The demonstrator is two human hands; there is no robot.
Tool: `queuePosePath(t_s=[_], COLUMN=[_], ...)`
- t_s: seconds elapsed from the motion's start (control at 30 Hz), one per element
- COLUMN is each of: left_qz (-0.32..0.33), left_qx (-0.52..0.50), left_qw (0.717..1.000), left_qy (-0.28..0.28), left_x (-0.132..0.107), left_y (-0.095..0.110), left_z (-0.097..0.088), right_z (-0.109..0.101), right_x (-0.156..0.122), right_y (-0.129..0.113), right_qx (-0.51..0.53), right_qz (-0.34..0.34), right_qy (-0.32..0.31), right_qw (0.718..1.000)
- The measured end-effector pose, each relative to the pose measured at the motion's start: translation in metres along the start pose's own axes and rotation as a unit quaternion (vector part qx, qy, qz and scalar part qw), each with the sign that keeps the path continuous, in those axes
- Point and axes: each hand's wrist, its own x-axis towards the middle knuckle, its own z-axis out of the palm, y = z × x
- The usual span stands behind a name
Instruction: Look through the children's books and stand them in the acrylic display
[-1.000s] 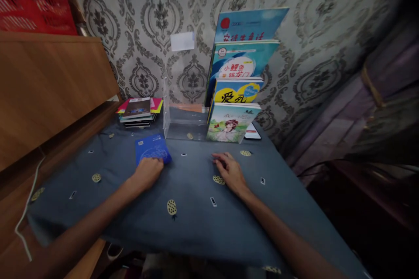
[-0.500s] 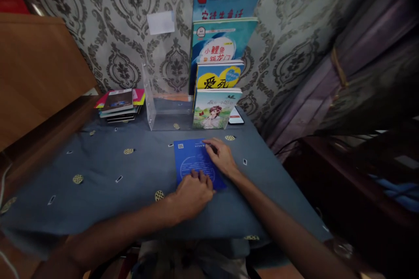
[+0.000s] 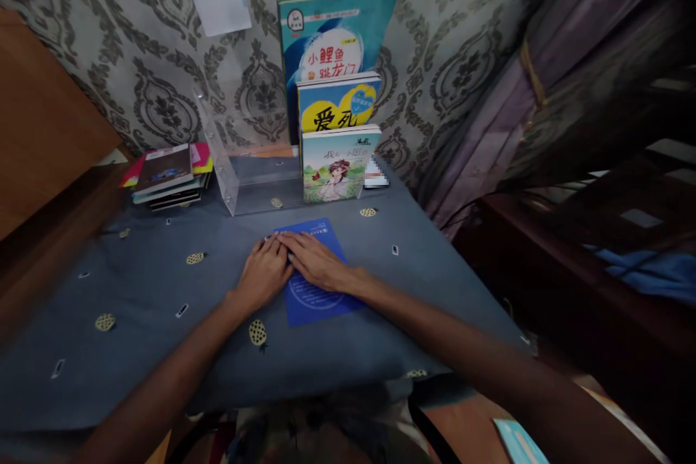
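Note:
A thin blue book with white print lies flat on the cloth-covered table, turned a little askew. At its upper left edge my left hand rests palm down, fingers stretched forward over the edge. My right hand lies across the cover from the other side, its fingers extended flat. The fingertips of both hands meet near the top left corner, which they partly hide. Whether any finger is under the cover cannot be seen.
Beyond the book stands a clear acrylic rack with several upright books in its right part. A pile of books lies at the back left. A phone, partly blurred, is behind the rack. Patterned cloth covers the table.
My left hand has moved up and left from the lower part of the book to its upper left edge. My right hand has reached left to meet it. The camera view has shifted.

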Motion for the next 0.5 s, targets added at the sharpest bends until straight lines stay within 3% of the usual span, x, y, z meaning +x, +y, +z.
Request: queuePosePath(t_s=[0.23, 0.37, 0.5], left_qz=[0.009, 0.003, 0.009], left_qx=[0.006, 0.011, -0.006], left_qw=[1.000, 1.000, 1.000], left_qy=[0.000, -0.008, -0.012], left_x=[0.000, 0.000, 0.002], left_y=[0.000, 0.000, -0.005], left_z=[0.001, -0.001, 0.000], right_z=[-0.016, -0.035, -0.045], right_x=[-0.002, -0.017, -0.025], right_y=[0.019, 0.035, 0.041], right_qx=[-0.077, -0.131, -0.136], right_qz=[0.062, 0.121, 0.137], right_qy=[-0.060, -0.062, -0.059], right_qw=[0.993, 0.982, 0.980])
